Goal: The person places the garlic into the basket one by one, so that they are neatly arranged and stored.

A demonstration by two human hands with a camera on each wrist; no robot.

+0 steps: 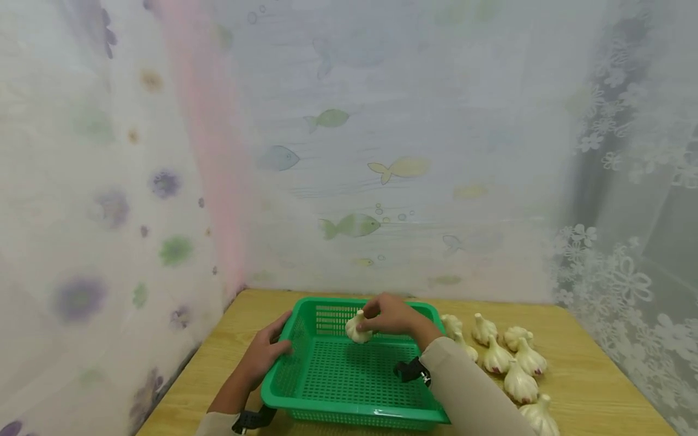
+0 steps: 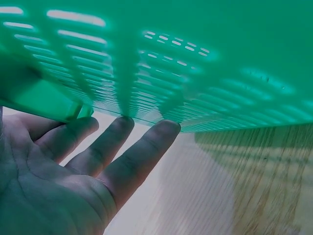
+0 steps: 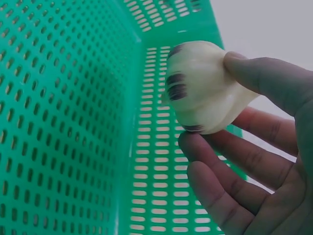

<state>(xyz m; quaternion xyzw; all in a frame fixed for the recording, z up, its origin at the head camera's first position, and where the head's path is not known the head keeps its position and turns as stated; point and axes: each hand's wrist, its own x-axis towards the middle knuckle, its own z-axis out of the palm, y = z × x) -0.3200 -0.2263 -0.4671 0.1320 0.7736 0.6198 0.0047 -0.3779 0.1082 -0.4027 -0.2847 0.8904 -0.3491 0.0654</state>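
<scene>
My right hand pinches a white garlic bulb between thumb and fingers, above the inside of a green plastic basket. In the right wrist view the garlic bulb shows purple marks on its base, with the basket's slotted walls behind. At the basket's left side my left hand holds the rim, thumb over it. The left wrist view has the fingers of that hand fairly straight against the outside of the slotted wall. I see no garlic on the visible basket floor.
Several garlic bulbs lie on the wooden table, right of the basket and beside the right forearm. Behind the table hangs a pale curtain printed with fish, and more patterned curtains hang at both sides.
</scene>
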